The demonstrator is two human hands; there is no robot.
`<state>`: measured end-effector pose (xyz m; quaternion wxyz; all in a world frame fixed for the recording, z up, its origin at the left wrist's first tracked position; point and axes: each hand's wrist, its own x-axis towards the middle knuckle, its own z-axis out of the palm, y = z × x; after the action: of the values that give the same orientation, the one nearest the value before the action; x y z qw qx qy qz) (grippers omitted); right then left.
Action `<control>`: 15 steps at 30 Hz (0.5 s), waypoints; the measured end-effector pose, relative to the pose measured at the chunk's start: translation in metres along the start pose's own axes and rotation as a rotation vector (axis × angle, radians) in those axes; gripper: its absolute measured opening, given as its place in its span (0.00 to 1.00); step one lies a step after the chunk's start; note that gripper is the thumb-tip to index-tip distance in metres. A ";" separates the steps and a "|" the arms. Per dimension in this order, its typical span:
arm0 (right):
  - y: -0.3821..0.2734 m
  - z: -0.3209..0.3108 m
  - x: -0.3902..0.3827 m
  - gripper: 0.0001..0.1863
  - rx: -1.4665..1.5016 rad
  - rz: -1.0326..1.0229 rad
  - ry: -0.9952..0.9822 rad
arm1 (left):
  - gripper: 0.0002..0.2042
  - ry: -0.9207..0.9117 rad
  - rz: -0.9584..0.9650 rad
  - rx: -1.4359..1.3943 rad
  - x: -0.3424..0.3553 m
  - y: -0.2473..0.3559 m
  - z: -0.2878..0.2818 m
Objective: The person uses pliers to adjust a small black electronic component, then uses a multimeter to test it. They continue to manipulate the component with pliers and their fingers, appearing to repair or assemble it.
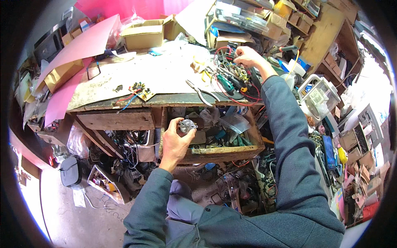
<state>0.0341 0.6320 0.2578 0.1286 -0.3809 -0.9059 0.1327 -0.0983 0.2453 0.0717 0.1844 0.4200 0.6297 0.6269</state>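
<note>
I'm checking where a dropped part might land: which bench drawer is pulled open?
The right-hand drawer, near the left hand and its round metal part, with contents showing. The other drawer, further left, shows only its shut wooden front.

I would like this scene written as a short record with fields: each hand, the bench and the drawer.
Left hand: holds a round metal part
Right hand: at the pile of tools and wires; grip unclear
Bench: pliers near front edge; circuit board with wires left of them
Drawer: open, plastic bag inside
</note>
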 end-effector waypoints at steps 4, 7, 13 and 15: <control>-0.005 -0.018 -0.008 0.14 -0.091 -0.065 0.000 | 0.21 -0.012 0.032 -0.023 0.001 -0.003 0.004; -0.019 -0.007 -0.021 0.11 -0.428 -0.214 0.556 | 0.21 0.000 0.056 -0.016 0.000 -0.006 0.001; -0.046 0.002 -0.031 0.11 -0.555 -0.009 0.176 | 0.21 0.015 0.109 0.001 -0.001 -0.009 0.002; -0.051 0.018 -0.032 0.14 -0.628 0.052 0.029 | 0.21 0.018 0.089 0.003 -0.003 -0.003 0.000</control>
<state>0.0169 0.5719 0.2543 0.0144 -0.4268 -0.8907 -0.1559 -0.0981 0.2435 0.0679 0.1503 0.4423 0.6131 0.6371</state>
